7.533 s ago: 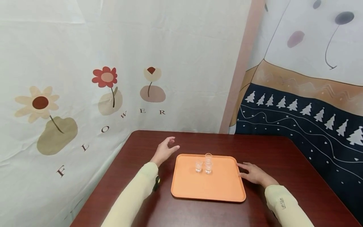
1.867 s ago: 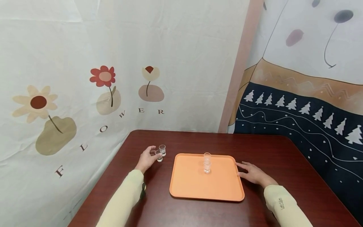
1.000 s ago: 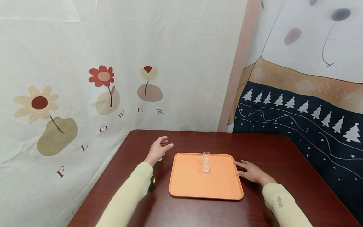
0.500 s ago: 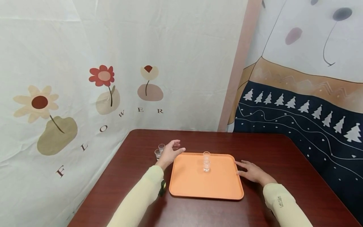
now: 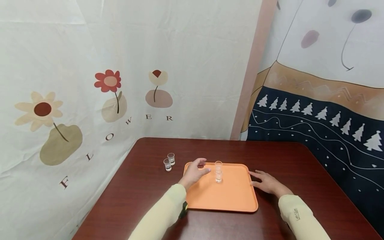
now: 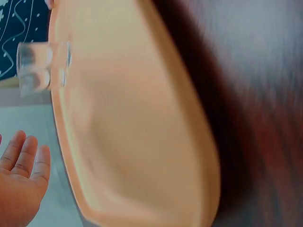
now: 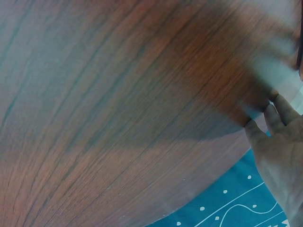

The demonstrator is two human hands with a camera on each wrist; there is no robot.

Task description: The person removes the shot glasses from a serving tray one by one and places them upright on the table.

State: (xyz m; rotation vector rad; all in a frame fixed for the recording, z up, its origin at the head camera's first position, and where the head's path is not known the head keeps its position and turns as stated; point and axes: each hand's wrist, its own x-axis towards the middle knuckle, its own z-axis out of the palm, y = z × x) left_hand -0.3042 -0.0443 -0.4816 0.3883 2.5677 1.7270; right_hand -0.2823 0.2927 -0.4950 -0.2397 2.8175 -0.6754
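Over the left part of an orange tray, my left hand hovers with loosely bent fingers and nothing in it. Just right of its thumb, two small clear shot glasses stand on the tray: a nearer glass and a farther glass, overlapping in the head view. The left wrist view shows the glasses beyond the fingers, apart from the hand. My right hand rests at the tray's right edge, fingertips touching the rim. In the right wrist view, that hand has extended fingers.
Two more shot glasses, one nearer and one farther, stand close together on the dark red-brown table, left of the tray. A flower-printed curtain hangs behind the table; a tree-patterned cloth hangs at the right.
One glass went from the tray to the table at left, where my left hand released it. That hand then moved right, over the tray toward the remaining glasses. The right hand stays at the rim.
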